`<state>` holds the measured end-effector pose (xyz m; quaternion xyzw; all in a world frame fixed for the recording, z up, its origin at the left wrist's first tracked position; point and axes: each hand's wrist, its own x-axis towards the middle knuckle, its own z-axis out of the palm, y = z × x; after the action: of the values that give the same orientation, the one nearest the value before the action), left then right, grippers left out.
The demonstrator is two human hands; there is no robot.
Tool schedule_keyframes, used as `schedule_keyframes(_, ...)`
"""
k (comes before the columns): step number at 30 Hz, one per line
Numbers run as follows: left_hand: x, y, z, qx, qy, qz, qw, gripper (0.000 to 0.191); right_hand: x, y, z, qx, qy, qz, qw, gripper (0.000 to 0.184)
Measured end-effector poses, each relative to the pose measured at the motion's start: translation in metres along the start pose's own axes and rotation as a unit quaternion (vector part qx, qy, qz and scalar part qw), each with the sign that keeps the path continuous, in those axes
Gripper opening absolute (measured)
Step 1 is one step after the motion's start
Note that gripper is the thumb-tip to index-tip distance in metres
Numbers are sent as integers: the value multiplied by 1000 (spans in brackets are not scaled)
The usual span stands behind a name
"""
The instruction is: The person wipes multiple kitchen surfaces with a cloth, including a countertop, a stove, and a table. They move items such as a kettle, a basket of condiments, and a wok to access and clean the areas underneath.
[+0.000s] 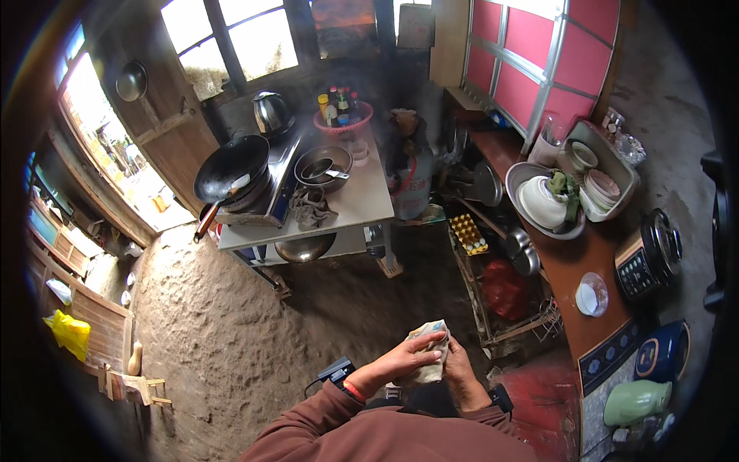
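Observation:
A pale folded cloth (428,374) with coloured patches is held between my two hands, in front of my body and above the dirt floor. My left hand (404,364) lies across its near face with the fingers stretched over it. Along its other side, my right hand (459,368) grips the edge; some of those fingers are hidden behind the cloth. Beyond my hands, a wok (232,167) with a spatula in it sits on a gas stove (254,216). A dark crumpled rag (313,209) rests on the stove table beside a frying pan (314,183).
A kettle (271,112) and a pink basket (344,128) of bottles stand at the back. A gas cylinder (413,185) is beside the table. On the right counter (597,254) are a basin (518,173), a black-lidded cooker (641,260) and a green jug (635,403). An egg tray (466,231) lies low.

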<state>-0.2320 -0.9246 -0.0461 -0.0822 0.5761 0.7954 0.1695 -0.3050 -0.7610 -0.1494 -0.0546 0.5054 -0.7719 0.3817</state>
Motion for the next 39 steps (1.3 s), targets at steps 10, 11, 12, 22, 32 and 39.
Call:
schedule_keyframes(10, 118, 65, -104, -120, 120, 33, 985, 52, 203, -64, 9, 177, -99, 69, 977, 30)
schedule_keyframes(11, 128, 75, -115, -141, 144, 21, 979, 50, 230, -75, 11, 188, -84, 91, 974, 28)
schedule_keyframes(12, 137, 85, -124, -128, 168, 51, 976, 48, 255, -84, 15, 181, -81, 100, 975, 25)
schedule_keyframes(22, 194, 108, -250, -221, 444, 66, 866, 27, 412, -131, -8, 201, -109, 145, 963, 24)
schedule_keyframes(32, 203, 74, -388, -301, 510, 71, 803, 39, 452, -123, -8, 97, -71, 220, 968, 31)
schedule_keyframes(39, 259, 80, -498, -299, 528, 78, 791, 52, 476, -121, 7, 85, -42, 229, 969, 38)
